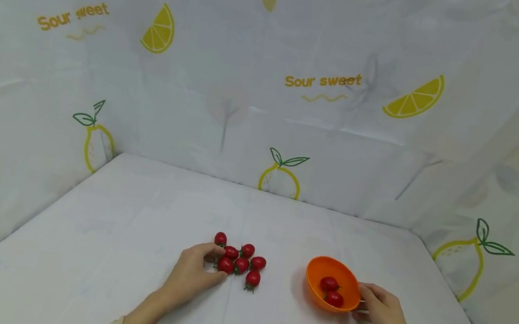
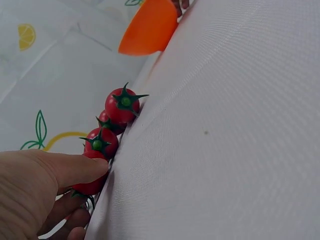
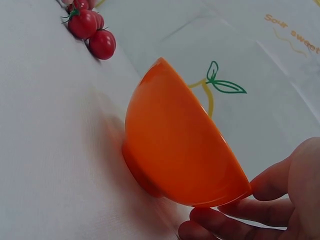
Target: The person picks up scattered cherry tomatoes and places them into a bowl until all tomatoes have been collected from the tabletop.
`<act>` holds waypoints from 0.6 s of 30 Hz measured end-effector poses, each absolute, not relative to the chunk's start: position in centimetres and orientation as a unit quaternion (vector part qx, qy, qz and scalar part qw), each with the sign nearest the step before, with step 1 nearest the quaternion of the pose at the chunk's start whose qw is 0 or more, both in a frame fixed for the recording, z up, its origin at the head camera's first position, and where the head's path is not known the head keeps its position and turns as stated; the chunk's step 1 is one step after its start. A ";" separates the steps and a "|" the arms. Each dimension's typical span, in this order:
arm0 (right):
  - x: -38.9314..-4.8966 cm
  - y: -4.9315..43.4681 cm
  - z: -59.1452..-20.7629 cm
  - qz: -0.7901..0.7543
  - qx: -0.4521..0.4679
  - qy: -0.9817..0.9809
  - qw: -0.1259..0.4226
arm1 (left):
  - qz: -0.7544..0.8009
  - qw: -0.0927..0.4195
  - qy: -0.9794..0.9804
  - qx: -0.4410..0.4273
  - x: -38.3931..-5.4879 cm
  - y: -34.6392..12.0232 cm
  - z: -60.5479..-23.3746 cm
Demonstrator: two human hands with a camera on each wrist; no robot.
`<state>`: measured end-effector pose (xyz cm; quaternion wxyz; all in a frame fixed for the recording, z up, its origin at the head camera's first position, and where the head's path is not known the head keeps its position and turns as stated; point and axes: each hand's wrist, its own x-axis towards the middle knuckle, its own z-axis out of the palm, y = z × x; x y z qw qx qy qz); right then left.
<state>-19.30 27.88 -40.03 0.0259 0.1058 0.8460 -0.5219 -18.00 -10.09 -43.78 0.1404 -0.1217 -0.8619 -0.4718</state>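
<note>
Several red cherry tomatoes (image 1: 241,265) with green stems lie in a loose cluster on the white table. My left hand (image 1: 192,273) is at the cluster's near left edge, its thumb and fingers pinching one cherry tomato (image 2: 91,186). In the left wrist view the thumb covers part of that tomato. To the right stands an orange bowl (image 1: 321,270) with two cherry tomatoes (image 1: 332,291) inside. My right hand (image 1: 383,310) holds the bowl's right side, the thumb at its rim and the fingers beneath, as the right wrist view (image 3: 265,210) shows.
The white tabletop (image 1: 131,221) runs back to a white curtain (image 1: 234,59) printed with lemons and words. The same cloth rises along the left and right sides. A gap of bare tabletop lies between the tomato cluster and the bowl.
</note>
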 end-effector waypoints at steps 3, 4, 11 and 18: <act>-19.4 27.9 -40.1 -0.519 0.106 0.847 0.027 | -0.470 0.137 -0.864 -0.118 -18.1 -10.2 -43.9; -19.4 27.9 -40.0 -0.519 0.108 0.848 0.028 | -0.468 0.136 -0.865 -0.117 -18.1 -10.2 -44.0; -19.5 27.9 -40.1 -0.516 0.112 0.848 0.037 | -0.464 0.130 -0.869 -0.107 -18.0 -10.2 -44.2; -19.4 28.0 -40.1 -0.522 0.106 0.846 0.031 | -0.460 0.130 -0.871 -0.110 -18.0 -10.0 -43.8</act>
